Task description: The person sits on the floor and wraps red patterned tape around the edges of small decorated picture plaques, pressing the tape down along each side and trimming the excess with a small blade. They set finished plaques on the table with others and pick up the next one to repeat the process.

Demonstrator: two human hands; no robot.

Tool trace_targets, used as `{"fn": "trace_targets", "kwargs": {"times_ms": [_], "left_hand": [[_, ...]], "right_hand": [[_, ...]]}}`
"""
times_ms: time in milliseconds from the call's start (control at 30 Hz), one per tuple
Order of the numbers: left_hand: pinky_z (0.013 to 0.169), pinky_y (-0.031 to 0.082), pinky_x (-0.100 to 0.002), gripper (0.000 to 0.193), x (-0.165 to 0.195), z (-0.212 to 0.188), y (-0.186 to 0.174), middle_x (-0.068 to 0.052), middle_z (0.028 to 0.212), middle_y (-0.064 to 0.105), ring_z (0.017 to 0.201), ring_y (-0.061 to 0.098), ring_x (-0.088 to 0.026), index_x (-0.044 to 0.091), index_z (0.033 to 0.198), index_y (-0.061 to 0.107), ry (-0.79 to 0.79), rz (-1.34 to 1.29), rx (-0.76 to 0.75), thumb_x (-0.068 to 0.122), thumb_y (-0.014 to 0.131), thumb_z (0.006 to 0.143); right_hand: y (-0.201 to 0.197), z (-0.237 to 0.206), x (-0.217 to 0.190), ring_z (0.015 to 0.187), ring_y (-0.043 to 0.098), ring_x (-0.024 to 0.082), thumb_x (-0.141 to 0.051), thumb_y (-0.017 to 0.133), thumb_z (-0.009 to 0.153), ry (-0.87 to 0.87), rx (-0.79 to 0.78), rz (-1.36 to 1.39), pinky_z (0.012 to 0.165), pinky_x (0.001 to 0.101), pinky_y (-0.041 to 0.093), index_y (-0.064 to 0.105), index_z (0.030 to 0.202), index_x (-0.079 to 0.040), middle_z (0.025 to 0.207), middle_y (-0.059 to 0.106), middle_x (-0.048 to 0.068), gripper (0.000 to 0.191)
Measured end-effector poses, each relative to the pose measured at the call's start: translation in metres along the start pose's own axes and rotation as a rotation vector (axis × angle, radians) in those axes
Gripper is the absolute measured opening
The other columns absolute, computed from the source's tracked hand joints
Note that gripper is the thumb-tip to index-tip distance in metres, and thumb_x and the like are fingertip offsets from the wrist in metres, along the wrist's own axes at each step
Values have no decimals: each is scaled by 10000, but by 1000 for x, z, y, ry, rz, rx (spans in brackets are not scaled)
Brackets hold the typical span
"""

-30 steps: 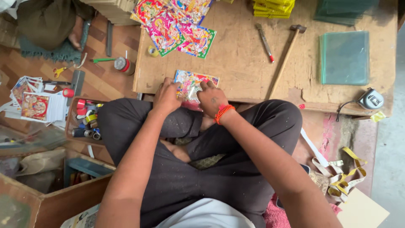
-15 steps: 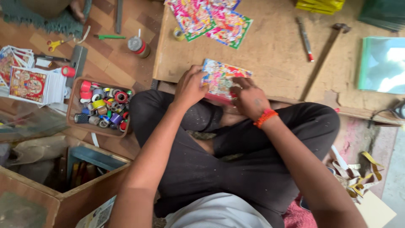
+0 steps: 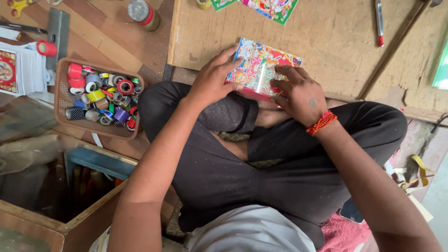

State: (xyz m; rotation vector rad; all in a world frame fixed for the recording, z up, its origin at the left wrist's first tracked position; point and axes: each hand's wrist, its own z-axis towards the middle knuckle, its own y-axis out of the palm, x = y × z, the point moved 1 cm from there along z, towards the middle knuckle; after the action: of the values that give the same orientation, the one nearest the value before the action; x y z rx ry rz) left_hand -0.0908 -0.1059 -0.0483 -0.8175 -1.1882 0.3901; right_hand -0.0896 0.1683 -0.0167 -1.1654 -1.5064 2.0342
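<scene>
— What's the biggest thing here?

— The low wooden board [image 3: 326,51] the person sits at, cross-legged, knees against its near edge. Left of it on the floor sits a brown basket [image 3: 59,105] full of small tape rolls [image 3: 100,100].

— And the piece being worked?

— A glossy colourful picture [image 3: 261,65], lying flat at the board's near edge, just above the lap, with a thin red edge showing along its lower side.

— How do the hands sit on it?

— The left hand [image 3: 212,79] comes in from the left, fingers loosely spread, their tips resting on the picture's left edge. The right hand [image 3: 298,93], with an orange thread band [image 3: 321,122] at the wrist, lies over the lower right corner, fingers curled and pressing down on the face. Neither looks to be pinching anything, though the right thumb is hidden.

— What makes this go well?

— I'd judge steady, even pressure: one hand anchoring so the sheet can't slide on the board, the other smoothing outward from the middle. The glare on the surface suggests it's slick, so flat fingertips should grip better than nails.

— Anything smaller nearby?

— A red-tipped tool [image 3: 379,21] lies further up the board, well apart.
</scene>
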Motion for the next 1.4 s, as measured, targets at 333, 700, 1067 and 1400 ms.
{"fn": "trace_targets", "kwargs": {"times_ms": [333, 700, 1067, 1400], "left_hand": [[1160, 412, -415, 684, -4, 2, 0, -185, 1599, 397, 1451, 440, -361, 3, 1363, 629, 57, 24, -39, 213, 896, 769], [1031, 499, -424, 691, -1, 7, -5, -133, 1587, 411, 1349, 540, -335, 40, 1362, 643, 20, 138, -98, 287, 901, 771], [896, 562, -421, 701, -14, 3, -13, -81, 1586, 405, 1196, 663, -293, 90, 1386, 647, 117, 213, -105, 218, 899, 745], [778, 591, -399, 645, -24, -2, -12, -122, 1584, 381, 1023, 725, -293, 64, 1399, 650, 210, 306, -85, 27, 811, 775]], "right_hand": [[10, -8, 5, 1417, 505, 298, -187, 737, 833, -64, -21, -102, 1070, 413, 488, 713, 1256, -90, 1532, 534, 130, 435], [3, -9, 14, 1430, 516, 283, -176, 770, 831, -89, 6, 43, 1101, 396, 497, 759, 1202, -146, 1548, 547, 105, 372], [4, 0, -1, 1372, 564, 314, -225, 767, 869, -138, 22, -149, 1046, 435, 522, 735, 1141, -114, 1506, 572, 136, 295], [4, 43, -18, 1203, 541, 323, -273, 935, 547, 14, -115, -197, 903, 438, 551, 588, 1430, -172, 1282, 569, 95, 954]]}}
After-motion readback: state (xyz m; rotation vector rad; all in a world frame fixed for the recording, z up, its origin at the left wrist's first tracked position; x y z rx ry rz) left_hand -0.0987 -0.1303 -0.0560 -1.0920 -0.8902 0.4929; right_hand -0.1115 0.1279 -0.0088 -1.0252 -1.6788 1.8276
